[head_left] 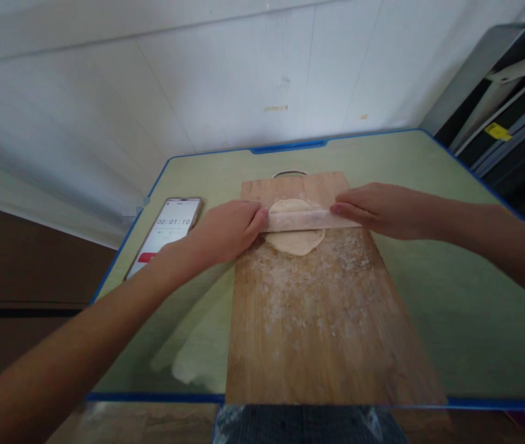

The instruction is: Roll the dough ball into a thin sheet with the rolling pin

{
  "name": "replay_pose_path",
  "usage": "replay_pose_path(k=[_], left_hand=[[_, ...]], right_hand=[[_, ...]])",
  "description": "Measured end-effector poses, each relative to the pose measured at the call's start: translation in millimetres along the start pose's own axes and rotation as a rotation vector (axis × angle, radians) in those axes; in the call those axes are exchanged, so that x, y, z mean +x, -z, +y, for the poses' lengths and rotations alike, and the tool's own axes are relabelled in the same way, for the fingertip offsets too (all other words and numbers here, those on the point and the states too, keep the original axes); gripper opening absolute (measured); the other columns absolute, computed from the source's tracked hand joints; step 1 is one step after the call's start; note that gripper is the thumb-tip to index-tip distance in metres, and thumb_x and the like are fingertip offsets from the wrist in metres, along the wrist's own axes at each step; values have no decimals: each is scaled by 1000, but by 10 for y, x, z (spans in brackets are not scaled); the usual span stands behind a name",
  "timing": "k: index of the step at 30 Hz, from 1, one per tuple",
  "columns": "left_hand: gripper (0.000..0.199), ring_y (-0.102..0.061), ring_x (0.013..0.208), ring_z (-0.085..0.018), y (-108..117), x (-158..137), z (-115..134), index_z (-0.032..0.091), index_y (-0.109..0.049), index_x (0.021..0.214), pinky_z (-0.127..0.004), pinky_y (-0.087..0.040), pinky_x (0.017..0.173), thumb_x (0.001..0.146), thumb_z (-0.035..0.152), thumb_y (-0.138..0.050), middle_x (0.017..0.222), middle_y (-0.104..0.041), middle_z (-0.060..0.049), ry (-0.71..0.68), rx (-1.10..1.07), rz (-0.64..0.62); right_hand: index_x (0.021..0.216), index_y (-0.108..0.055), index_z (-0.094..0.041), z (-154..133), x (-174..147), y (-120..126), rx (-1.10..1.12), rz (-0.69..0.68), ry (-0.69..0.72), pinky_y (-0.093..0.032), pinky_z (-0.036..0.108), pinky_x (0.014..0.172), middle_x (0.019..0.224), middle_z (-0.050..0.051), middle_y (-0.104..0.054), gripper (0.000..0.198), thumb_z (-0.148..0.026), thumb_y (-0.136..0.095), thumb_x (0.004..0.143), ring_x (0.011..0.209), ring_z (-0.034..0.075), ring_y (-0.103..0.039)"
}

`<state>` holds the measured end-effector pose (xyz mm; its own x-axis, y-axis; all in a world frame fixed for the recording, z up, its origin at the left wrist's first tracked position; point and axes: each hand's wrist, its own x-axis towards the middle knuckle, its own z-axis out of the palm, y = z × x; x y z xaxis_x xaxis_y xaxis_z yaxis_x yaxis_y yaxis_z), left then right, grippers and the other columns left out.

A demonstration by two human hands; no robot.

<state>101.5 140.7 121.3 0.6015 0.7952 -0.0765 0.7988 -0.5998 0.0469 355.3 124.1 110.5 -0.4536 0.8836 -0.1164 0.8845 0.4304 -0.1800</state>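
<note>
A pale rolling pin [297, 221] lies crosswise over a flat, roughly round piece of dough [296, 243]. Dough shows both beyond the pin and on its near side. My left hand [232, 229] is closed on the pin's left end, and my right hand [368, 209] is closed on its right end. Under the dough is a wooden cutting board [318, 345], dusted with flour across its middle. The fingers partly hide both ends of the pin.
A phone [167, 229] with a running timer lies left of the board, partly behind my left forearm. The board rests on a pale green table [433, 296] with a blue edge. A white wall [244, 80] stands behind, and dark folded furniture [507, 117] is at the right.
</note>
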Motion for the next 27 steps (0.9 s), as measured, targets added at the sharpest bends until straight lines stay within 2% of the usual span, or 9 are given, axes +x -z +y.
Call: replay_pose_path(k=[4, 7, 11, 17, 23, 27], left_hand=[[38, -54, 57, -15, 161, 138, -74, 20, -49, 60, -24, -38, 56, 92, 33, -32, 66, -63, -3, -34, -49, -157], [38, -54, 54, -14, 161, 281, -136, 20, -52, 59, -23, -36, 55, 90, 35, -36, 61, -62, -1, -70, -121, -218], [42, -52, 51, -14, 72, 405, -181, 20, -51, 54, -25, -35, 54, 89, 38, -36, 56, -58, -1, -60, -118, -163], [43, -41, 46, -11, 14, 422, -194, 20, -44, 45, -25, -29, 50, 85, 36, -37, 47, -43, 2, -64, -190, -110], [43, -43, 48, -13, -1, 362, -193, 20, -44, 47, -26, -29, 51, 87, 36, -37, 48, -45, 1, 15, -236, -58], [46, -41, 47, -13, -26, 339, -196, 21, -42, 45, -27, -28, 50, 88, 35, -38, 44, -42, 2, 12, -234, -42]], right_hand=[[62, -50, -23, 73, 98, 54, 57, -77, 23, -39, 30, 59, 67, 5, -63, 44, -47, -29, 93, 60, 17, -56], [57, -48, -23, 71, 170, 44, 19, -71, 19, -35, 30, 55, 57, 4, -56, 50, -49, -26, 94, 52, 16, -50], [53, -44, -23, 49, 230, 20, -40, -55, -10, -30, 29, 51, 50, 2, -49, 52, -47, -24, 94, 48, 15, -46], [53, -46, -23, 30, 232, -3, -118, -16, -36, -32, 30, 52, 55, 5, -54, 47, -40, -27, 92, 53, 16, -48], [54, -45, -24, 43, 203, -51, -129, 26, -41, -34, 32, 55, 61, 7, -61, 44, -40, -27, 91, 56, 18, -51], [52, -39, -25, 15, 177, -75, -155, 53, -69, -32, 33, 54, 58, 7, -59, 42, -39, -28, 90, 55, 18, -50]])
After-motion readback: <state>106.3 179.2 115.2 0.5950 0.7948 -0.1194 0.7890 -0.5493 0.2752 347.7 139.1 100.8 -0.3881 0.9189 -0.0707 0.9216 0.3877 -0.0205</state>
